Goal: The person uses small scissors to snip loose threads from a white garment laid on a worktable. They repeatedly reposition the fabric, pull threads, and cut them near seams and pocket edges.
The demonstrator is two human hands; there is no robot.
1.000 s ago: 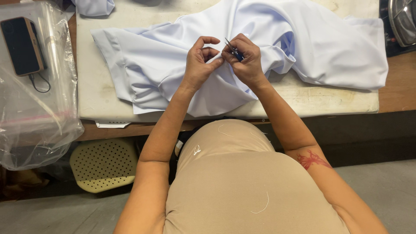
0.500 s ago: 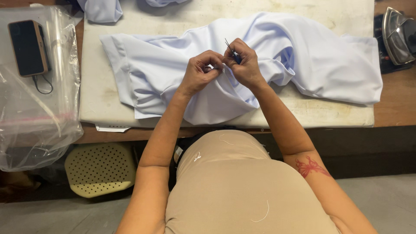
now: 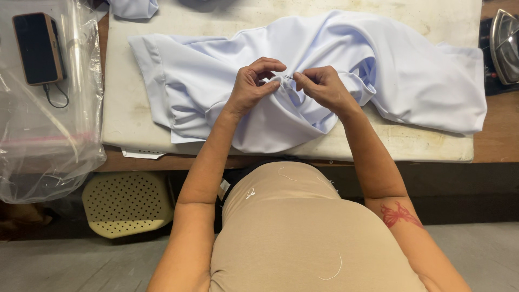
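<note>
— Working at the middle of the padded white table (image 3: 135, 124): lying crumpled across it, the pale blue garment (image 3: 411, 81), spreading from the left edge well over to the right.

— Left hand (image 3: 253, 89)?

— Curling nearly closed, pinching a raised fold of the garment between thumb and fingertips.

— Right hand (image 3: 321, 86)?

— Closing tight too, gripping a thin, small tool (too small to tell what kind), its tip pointing left at the pinched fold, hands almost touching.

— Lying around?

— Resting far left on a clear plastic bag (image 3: 48, 151), a dark phone (image 3: 39, 48) in a tan case, cord trailing. Sitting at the far right edge, an iron (image 3: 505, 46). Standing near left, under the table, a perforated cream stool (image 3: 127, 203).
</note>
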